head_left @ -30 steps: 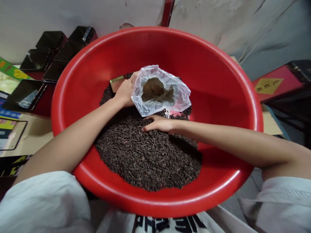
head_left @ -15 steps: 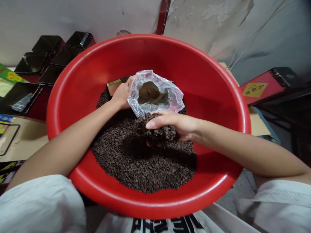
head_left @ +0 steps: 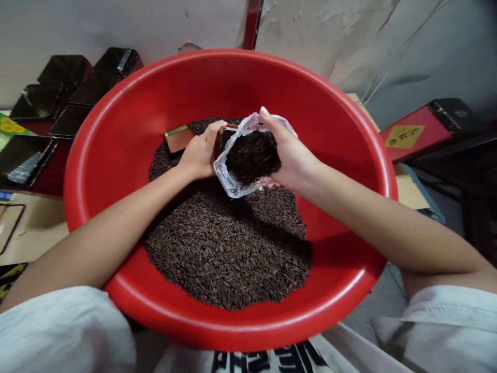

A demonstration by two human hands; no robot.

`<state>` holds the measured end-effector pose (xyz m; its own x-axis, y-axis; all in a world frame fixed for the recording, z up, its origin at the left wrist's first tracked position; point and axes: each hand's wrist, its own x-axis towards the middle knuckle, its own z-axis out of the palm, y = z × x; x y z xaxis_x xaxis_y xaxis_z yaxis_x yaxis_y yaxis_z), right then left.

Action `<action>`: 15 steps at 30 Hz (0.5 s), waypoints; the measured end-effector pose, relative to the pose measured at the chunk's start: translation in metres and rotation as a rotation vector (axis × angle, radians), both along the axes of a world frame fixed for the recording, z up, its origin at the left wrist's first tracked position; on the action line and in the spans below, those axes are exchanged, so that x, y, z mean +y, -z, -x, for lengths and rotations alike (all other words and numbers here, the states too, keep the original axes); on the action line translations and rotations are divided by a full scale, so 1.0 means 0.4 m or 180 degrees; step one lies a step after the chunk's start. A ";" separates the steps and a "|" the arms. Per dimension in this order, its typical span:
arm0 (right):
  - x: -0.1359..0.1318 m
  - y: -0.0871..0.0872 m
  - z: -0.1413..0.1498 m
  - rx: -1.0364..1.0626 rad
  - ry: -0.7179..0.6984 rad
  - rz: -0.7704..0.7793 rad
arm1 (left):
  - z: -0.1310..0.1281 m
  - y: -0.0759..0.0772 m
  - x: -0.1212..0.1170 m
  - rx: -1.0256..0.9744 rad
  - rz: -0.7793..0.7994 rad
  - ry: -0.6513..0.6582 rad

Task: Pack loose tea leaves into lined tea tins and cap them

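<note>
Dark, loose tea leaves (head_left: 229,254) lie heaped in a large red plastic basin (head_left: 341,129). Above the heap, my left hand (head_left: 202,150) is closed around the side of a dark tin lined with a clear plastic bag (head_left: 229,181). The bag's mouth gapes toward me, and blurred tea leaves fill it. At the right of this mouth is my right hand (head_left: 291,155), open, its thumb stretched along the far edge. Its other fingers are hidden by the bag and leaves. A gold-coloured lid or small box (head_left: 179,139) rests on the tea left of my left hand.
Several open dark tins (head_left: 29,160) stand on the table at left. A red tin with a yellow label (head_left: 406,135) lies at right, beside cardboard (head_left: 413,191). Behind the basin rises a worn wall (head_left: 330,41).
My right hand has risen from above the heap to the bag's mouth, and its handful of tea is now in the opening. The lined tin has shifted slightly; my left hand still holds it.
</note>
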<state>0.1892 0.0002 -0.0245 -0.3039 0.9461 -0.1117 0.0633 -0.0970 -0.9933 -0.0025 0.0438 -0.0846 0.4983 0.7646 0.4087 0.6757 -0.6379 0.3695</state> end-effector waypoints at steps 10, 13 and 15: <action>-0.129 -0.055 0.015 -0.0937 -0.1065 -0.1209 | 0.014 0.018 0.023 0.0308 0.0262 -0.0675; -0.203 -0.007 0.046 -0.1014 -0.2230 -0.1509 | 0.015 0.021 0.025 0.0290 0.0195 -0.0609; -0.230 0.047 0.066 -0.1272 -0.2433 -0.1638 | 0.016 0.022 0.025 0.0284 0.0150 -0.0548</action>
